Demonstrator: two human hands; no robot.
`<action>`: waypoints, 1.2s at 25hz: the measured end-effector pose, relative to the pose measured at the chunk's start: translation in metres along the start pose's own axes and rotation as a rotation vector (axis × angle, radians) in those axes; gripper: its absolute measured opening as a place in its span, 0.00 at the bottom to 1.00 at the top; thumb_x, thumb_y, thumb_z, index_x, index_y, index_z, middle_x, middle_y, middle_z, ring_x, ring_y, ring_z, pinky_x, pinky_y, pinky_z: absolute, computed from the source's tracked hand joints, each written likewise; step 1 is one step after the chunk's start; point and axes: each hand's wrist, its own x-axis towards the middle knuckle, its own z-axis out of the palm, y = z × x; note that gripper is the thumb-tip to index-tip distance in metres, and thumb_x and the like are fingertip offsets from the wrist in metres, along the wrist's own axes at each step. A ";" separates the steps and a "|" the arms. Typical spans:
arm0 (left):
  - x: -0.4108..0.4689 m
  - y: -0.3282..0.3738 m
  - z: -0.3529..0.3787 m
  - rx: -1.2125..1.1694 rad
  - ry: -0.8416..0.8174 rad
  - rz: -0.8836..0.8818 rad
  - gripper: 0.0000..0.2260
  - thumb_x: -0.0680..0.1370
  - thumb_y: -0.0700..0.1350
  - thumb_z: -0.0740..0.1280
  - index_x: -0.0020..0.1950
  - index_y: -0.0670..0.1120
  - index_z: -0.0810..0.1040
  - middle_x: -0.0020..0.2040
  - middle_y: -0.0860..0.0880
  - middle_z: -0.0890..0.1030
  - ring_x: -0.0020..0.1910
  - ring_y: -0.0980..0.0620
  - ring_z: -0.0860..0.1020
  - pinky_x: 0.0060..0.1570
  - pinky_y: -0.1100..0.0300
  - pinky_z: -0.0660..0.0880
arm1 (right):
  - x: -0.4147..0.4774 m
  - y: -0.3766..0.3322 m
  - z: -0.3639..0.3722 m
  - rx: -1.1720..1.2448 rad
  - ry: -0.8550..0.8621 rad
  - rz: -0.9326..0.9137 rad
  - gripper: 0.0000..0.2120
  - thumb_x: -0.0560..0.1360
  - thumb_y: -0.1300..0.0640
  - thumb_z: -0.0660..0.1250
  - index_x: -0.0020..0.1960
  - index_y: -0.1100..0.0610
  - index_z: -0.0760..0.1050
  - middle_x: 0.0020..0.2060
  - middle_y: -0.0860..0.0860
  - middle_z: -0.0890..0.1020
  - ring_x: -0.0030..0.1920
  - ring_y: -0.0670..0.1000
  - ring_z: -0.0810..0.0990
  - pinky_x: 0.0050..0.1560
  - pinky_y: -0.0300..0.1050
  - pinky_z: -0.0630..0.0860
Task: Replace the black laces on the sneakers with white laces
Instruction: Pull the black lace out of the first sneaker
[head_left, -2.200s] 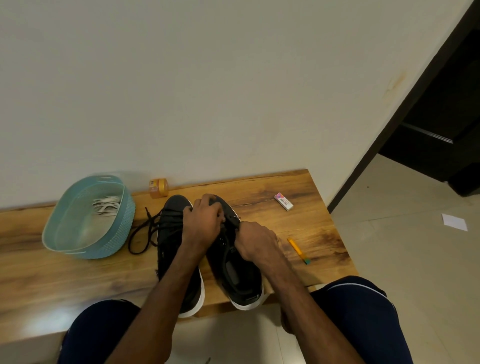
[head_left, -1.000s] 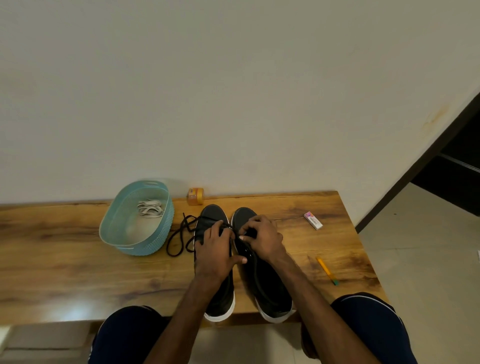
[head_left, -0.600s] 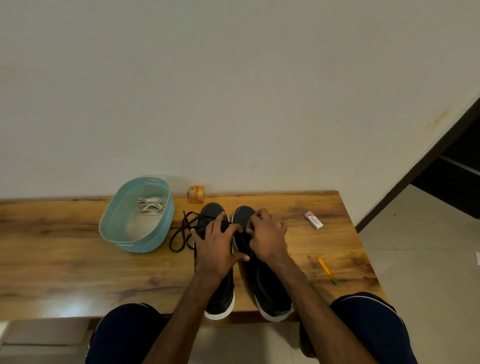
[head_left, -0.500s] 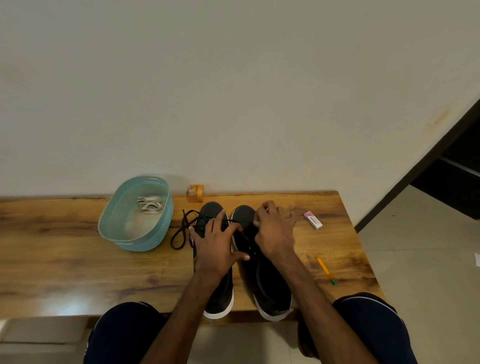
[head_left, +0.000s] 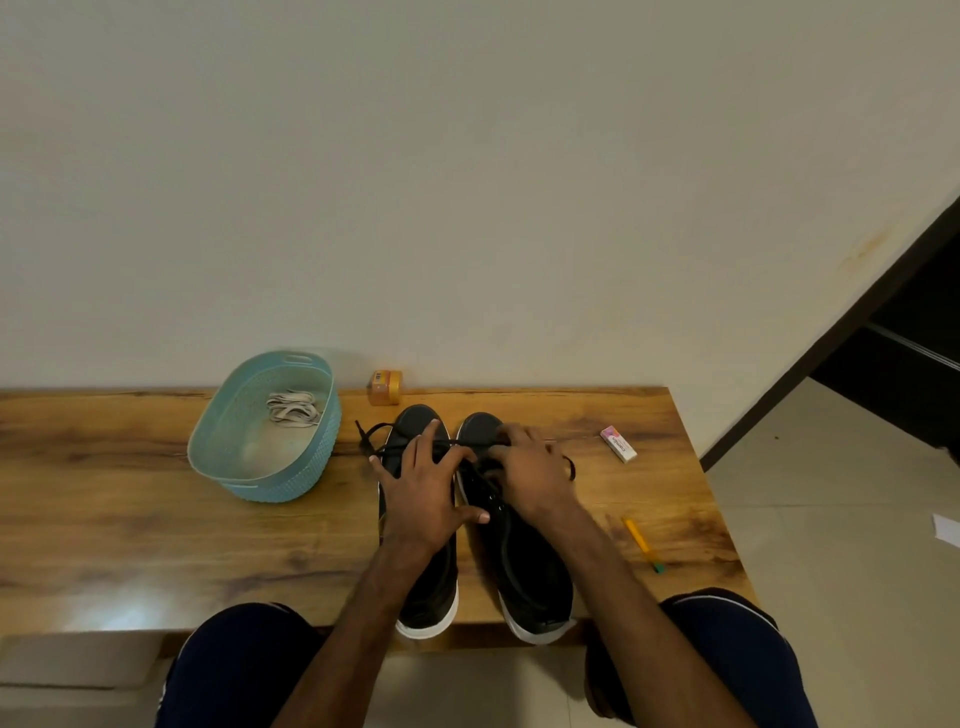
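At frame centre, left hand (head_left: 423, 499) presses flat on the left sneaker (head_left: 415, 422); right hand (head_left: 531, 478) apparently pinches the black lace (head_left: 382, 427), stretched leftward.

Left hand (head_left: 423, 499): palm down, fingers straight and spread, thumb out to right, pressing on left sneaker (head_left: 431, 587). Right hand (head_left: 535, 478): knuckles up, fingers curled, pinching black lace (head_left: 363, 439) over right sneaker (head_left: 530, 571). Left forearm (head_left: 358, 623), right forearm (head_left: 623, 597) reach from near edge, converging toward far side.

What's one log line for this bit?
left hand presses black sneaker; right hand pinches black lace; white laces in teal plastic basket
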 end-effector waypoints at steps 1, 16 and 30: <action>0.000 0.000 0.000 0.004 0.002 0.001 0.34 0.64 0.68 0.74 0.67 0.63 0.68 0.81 0.50 0.46 0.79 0.45 0.49 0.69 0.25 0.45 | 0.001 -0.003 0.007 0.036 -0.014 0.013 0.12 0.79 0.49 0.66 0.61 0.49 0.80 0.69 0.48 0.70 0.71 0.53 0.64 0.68 0.58 0.63; 0.000 0.003 -0.004 -0.022 -0.035 -0.012 0.33 0.65 0.66 0.75 0.67 0.63 0.68 0.81 0.50 0.44 0.80 0.45 0.47 0.70 0.25 0.45 | -0.002 0.029 -0.038 0.098 0.309 0.116 0.15 0.79 0.53 0.67 0.65 0.48 0.77 0.71 0.51 0.69 0.70 0.55 0.65 0.66 0.54 0.68; -0.001 0.002 -0.007 -0.022 -0.052 -0.030 0.33 0.64 0.65 0.76 0.66 0.62 0.68 0.81 0.50 0.43 0.80 0.45 0.46 0.69 0.25 0.43 | 0.000 0.059 -0.052 -0.006 0.627 0.561 0.10 0.79 0.55 0.65 0.58 0.56 0.80 0.56 0.53 0.78 0.56 0.56 0.76 0.59 0.57 0.70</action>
